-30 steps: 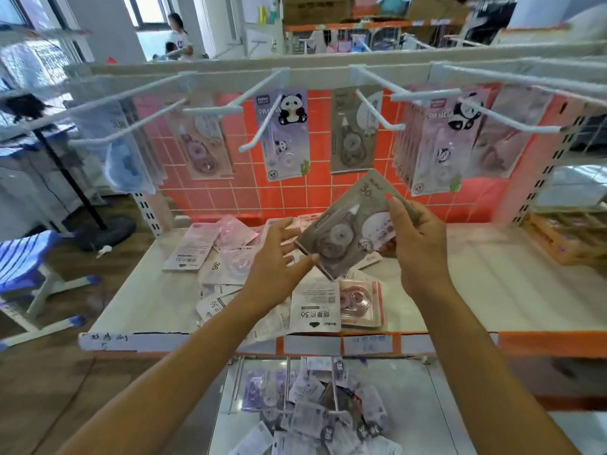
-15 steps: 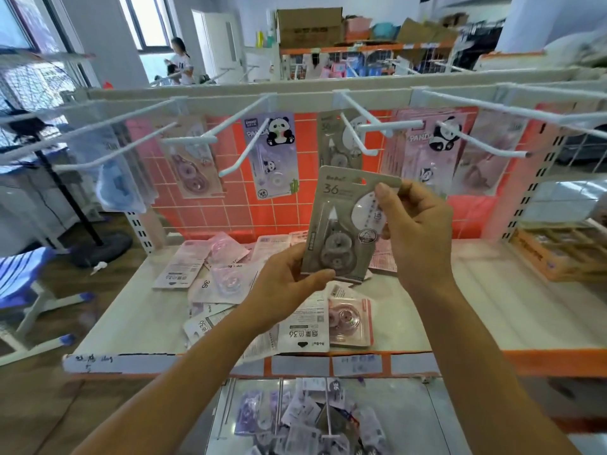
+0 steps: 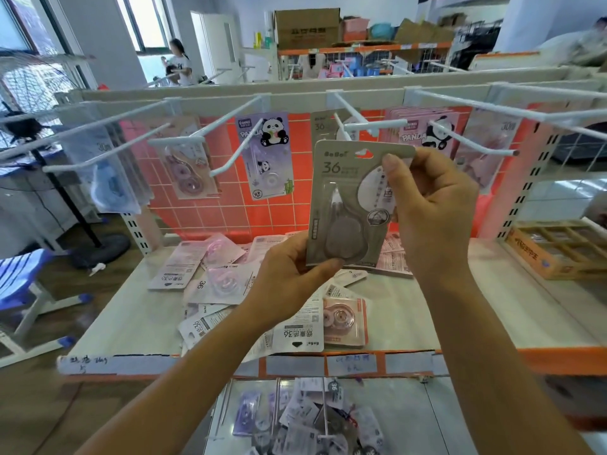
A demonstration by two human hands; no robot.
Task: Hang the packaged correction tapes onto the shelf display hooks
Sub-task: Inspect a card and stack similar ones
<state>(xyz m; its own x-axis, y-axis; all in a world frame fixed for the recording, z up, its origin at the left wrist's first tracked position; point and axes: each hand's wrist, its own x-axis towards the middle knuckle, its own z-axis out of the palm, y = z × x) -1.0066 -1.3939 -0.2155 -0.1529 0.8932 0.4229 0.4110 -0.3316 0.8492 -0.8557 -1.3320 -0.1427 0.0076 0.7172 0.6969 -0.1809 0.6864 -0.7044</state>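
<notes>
The right hand [image 3: 433,205] pinches the top right corner of the grey card-backed blister pack of correction tape [image 3: 348,205], with the thumb on the printed face and the fingers behind. The left hand [image 3: 289,274] pinches its bottom edge at six o'clock. The pack is upright and facing the wearer, held in the air in front of the hooks and not yet on one. Its hang hole [image 3: 364,153], at twelve o'clock on the card, is clear of both thumbs.

The white wire display hook [image 3: 374,124] ends just beyond the hole, at about twelve o'clock, and a matching grey pack [image 3: 323,124] hangs further back on it.

The step in hand looks to be threading. It would go best with the card kept square to the wire and the hole raised level with the tip. The right hand would steer while the left steadies the bottom so the card cannot swing. The pack should then be pushed back and released only once the wire is through.

At seven o'clock, loose packs [image 3: 223,274] lie on the white shelf deck [image 3: 460,307].
</notes>
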